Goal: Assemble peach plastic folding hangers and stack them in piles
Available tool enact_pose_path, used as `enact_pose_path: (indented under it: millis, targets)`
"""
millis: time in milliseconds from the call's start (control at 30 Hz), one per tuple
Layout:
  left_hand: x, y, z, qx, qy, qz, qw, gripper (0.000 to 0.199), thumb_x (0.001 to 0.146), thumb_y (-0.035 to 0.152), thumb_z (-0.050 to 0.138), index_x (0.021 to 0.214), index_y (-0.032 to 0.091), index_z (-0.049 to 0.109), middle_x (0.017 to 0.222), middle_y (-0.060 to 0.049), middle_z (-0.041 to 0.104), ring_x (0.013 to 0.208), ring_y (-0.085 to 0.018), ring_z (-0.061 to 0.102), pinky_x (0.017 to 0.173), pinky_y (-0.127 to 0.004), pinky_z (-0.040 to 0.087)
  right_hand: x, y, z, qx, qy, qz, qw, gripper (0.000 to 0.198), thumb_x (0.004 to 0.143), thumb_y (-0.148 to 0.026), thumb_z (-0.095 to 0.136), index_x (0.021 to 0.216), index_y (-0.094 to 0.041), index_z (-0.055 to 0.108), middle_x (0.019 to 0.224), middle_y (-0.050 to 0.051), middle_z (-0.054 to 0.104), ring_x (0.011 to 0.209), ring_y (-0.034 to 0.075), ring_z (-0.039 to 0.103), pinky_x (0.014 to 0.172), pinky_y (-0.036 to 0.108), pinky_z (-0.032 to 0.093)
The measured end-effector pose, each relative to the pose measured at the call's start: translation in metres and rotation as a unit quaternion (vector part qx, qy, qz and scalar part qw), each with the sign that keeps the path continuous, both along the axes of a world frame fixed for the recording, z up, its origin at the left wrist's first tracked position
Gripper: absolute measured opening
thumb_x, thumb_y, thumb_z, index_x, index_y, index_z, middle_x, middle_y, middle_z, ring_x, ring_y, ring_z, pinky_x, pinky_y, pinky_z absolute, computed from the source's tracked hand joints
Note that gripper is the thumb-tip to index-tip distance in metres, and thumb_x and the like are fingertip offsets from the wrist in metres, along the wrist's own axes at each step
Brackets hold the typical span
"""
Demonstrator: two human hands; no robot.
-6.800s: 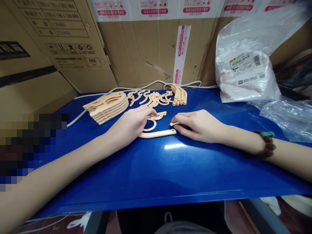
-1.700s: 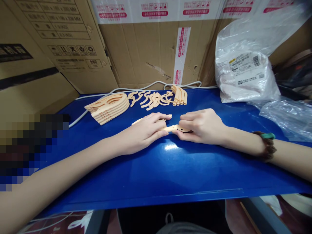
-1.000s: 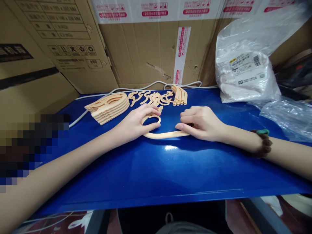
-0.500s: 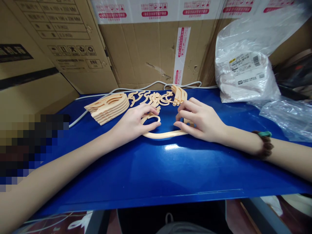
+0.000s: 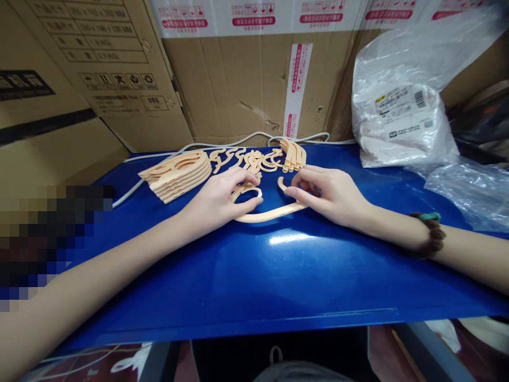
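Left hand [image 5: 237, 192]: arched, thumb and forefinger set apart in a loose C over a cream ring [image 5: 260, 192]; the palm hides whether it is gripped. Ring is thin-walled, rounded, smooth, plastic by the look of it.

Right hand [image 5: 332, 193]: thumb and forefinger narrowed on a short hooked piece [image 5: 281, 183], its curled tip showing beyond them; other fingers bent inward.

Between the hands, low over the bench [image 5: 254, 281]: a long curved bar [image 5: 270, 215], same cream, slim. Left end bends beneath the left hand; right end runs under the right thumb. Join of bar and ring hidden.

Right wrist: fuzzy brown band [image 5: 431, 236], green bit on top.

Beyond the fingers: heap of S- and C-shaped pieces [image 5: 272, 162], loosely scattered. To its left, a neat layered stack of flat curved frames [image 5: 178, 178], edges ridged. To its right, a cluster of bent arms [image 5: 293, 157], side by side.

Bench top: glossy blue, one bright glare patch. White cable [image 5: 238, 139] loops along the back. Behind, a scuffed brown carton [image 5: 230, 79], red-and-white tape. Right: crinkled translucent bag [image 5: 401, 119], labelled; clear film [image 5: 469, 191] crumpled just beside.
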State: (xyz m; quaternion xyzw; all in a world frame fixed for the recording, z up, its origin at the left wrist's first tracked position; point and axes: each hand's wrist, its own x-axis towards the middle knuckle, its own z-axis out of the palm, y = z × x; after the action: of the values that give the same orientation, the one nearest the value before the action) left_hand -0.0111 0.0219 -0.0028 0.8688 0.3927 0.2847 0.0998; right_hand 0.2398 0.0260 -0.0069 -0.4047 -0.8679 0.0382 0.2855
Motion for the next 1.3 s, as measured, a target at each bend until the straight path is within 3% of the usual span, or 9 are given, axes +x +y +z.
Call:
enact_pose_path:
  millis: [333, 467, 667, 833, 1100, 1300]
  targets:
    - [-0.0007, 0.0002, 0.0, 0.021, 0.008, -0.012, 1.0, 0.022, 0.088, 0.034, 0.063, 0.103, 0.017, 0.062, 0.108, -0.007, 0.067, 0.104, -0.021, 0.062, 0.093, -0.036, 0.048, 0.0015, -0.0019, 0.0026, 0.001, -0.025, 0.117, 0.993, 0.034, 0.099, -0.044, 0.046, 0.088, -0.017, 0.063, 0.081, 0.003, 0.065, 0.074, 0.014, 0.058, 0.069, 0.025, 0.039]
    - [0.0, 0.0009, -0.0008, 0.028, 0.019, -0.016, 0.999, 0.023, 0.088, 0.032, 0.063, 0.105, 0.016, 0.062, 0.11, -0.009, 0.067, 0.105, -0.022, 0.062, 0.093, -0.037, 0.048, 0.0025, -0.0012, 0.0025, 0.044, -0.067, 0.205, 0.975, 0.033, 0.098, -0.044, 0.046, 0.088, -0.017, 0.062, 0.081, 0.004, 0.065, 0.074, 0.015, 0.056, 0.069, 0.026, 0.041]
    - [0.0003, -0.0012, -0.0023, 0.037, 0.037, -0.016, 0.999, 0.023, 0.089, 0.032, 0.061, 0.108, 0.018, 0.06, 0.117, -0.008, 0.067, 0.111, -0.022, 0.062, 0.098, -0.037, 0.047, 0.0027, -0.003, 0.0007, 0.108, -0.115, 0.253, 0.954, 0.037, 0.093, -0.053, 0.052, 0.095, -0.017, 0.062, 0.084, 0.005, 0.064, 0.075, 0.015, 0.056, 0.066, 0.026, 0.041]
    - [0.0002, -0.0029, -0.0024, 0.04, 0.048, -0.018, 0.998, 0.022, 0.09, 0.032, 0.06, 0.108, 0.02, 0.059, 0.12, -0.007, 0.066, 0.114, -0.022, 0.061, 0.099, -0.036, 0.047, 0.0021, -0.0037, 0.001, 0.134, -0.141, 0.264, 0.945, 0.034, 0.096, -0.047, 0.05, 0.095, -0.016, 0.063, 0.082, 0.004, 0.063, 0.075, 0.016, 0.055, 0.067, 0.027, 0.041]
    - [0.0002, -0.0025, -0.0035, 0.031, 0.059, -0.017, 0.998, 0.026, 0.09, 0.034, 0.059, 0.11, 0.018, 0.06, 0.118, -0.008, 0.066, 0.11, -0.022, 0.063, 0.098, -0.037, 0.047, 0.0022, -0.0025, 0.0006, 0.1, -0.133, 0.245, 0.955, 0.03, 0.096, -0.04, 0.052, 0.105, -0.014, 0.064, 0.091, 0.006, 0.066, 0.083, 0.017, 0.057, 0.072, 0.028, 0.044]
    - [0.0018, -0.0046, -0.0013, -0.009, 0.036, -0.058, 0.998, 0.02, 0.089, 0.033, 0.06, 0.105, 0.021, 0.063, 0.116, -0.005, 0.068, 0.112, -0.021, 0.062, 0.098, -0.034, 0.046, 0.0026, -0.0001, -0.0017, 0.083, -0.142, 0.21, 0.964, 0.03, 0.096, -0.036, 0.05, 0.111, -0.015, 0.065, 0.1, 0.009, 0.064, 0.089, 0.02, 0.06, 0.078, 0.032, 0.048]
